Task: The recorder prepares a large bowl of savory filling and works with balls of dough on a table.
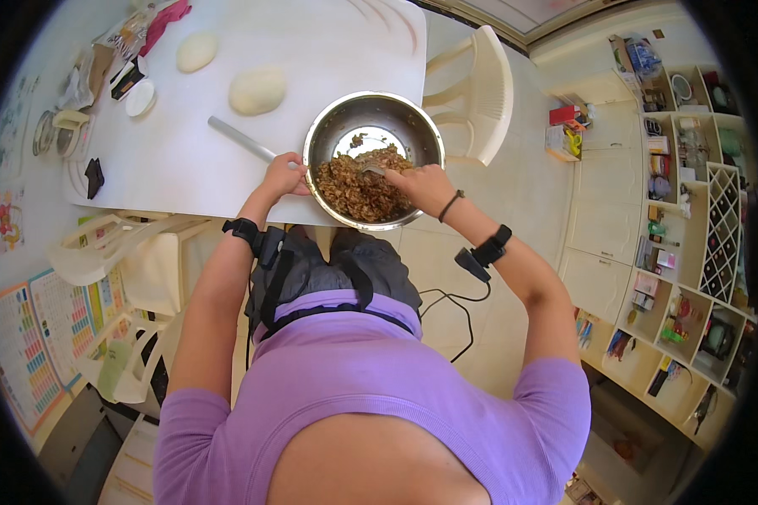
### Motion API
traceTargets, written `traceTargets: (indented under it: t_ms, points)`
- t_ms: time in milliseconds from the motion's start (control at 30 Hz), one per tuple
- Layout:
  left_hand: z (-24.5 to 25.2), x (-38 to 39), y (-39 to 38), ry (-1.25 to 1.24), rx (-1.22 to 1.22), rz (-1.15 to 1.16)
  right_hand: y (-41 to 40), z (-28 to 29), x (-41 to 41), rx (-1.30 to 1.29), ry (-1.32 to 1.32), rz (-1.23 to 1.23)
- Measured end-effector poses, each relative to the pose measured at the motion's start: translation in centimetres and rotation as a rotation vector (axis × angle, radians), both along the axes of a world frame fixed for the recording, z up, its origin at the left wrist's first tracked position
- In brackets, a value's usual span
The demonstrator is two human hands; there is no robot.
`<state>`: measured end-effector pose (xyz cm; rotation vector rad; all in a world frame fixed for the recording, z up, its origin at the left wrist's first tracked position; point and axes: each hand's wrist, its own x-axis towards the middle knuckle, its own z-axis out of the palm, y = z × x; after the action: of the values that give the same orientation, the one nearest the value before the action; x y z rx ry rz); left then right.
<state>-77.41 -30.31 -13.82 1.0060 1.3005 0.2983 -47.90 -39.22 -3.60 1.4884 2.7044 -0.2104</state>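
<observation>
A stainless steel mixing bowl [410,117] sits at the table's front right corner, partly past its edge. Inside lies a brown, chopped filling [354,192], heaped on the side nearest my body. My left hand [285,175] grips the bowl's left rim. Over the bowl, my right hand [424,188] is closed around a utensil, apparently a spoon [372,170], whose head touches the filling; its handle is hidden in my fingers. Left of the bowl, a grey rolling rod [240,137] points towards my left hand. Beyond it rest two lumps of dough [258,91] [197,52].
The white table [183,170] also bears a small white dish [141,98], a tissue box [128,77], a kitchen scale [76,136] and plastic bags [79,85]. A plastic chair [489,95] stands right of the table, another [101,252] at front left. A black cable [464,315] hangs near my right side.
</observation>
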Motion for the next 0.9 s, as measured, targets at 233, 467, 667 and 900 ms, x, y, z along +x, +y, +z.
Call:
traceTargets:
  t_ms: [233,467,667,900]
  points:
    - [-0.5,0.1,0.2,-0.008,-0.026,0.011,-2.7,-3.0,-0.8,-0.035,-0.034,-0.044]
    - [0.1,0.1,0.3,0.018,-0.015,0.018,-1.3,4.1,-1.2,-0.093,0.054,-0.378]
    - [-0.9,-0.3,0.7,-0.015,-0.023,-0.005,-1.9,-2.4,-1.0,-0.207,0.138,-0.518]
    - [-1.0,-0.8,0.5,0.002,-0.042,0.041,0.2,0.6,2.5,-0.155,0.311,-0.578]
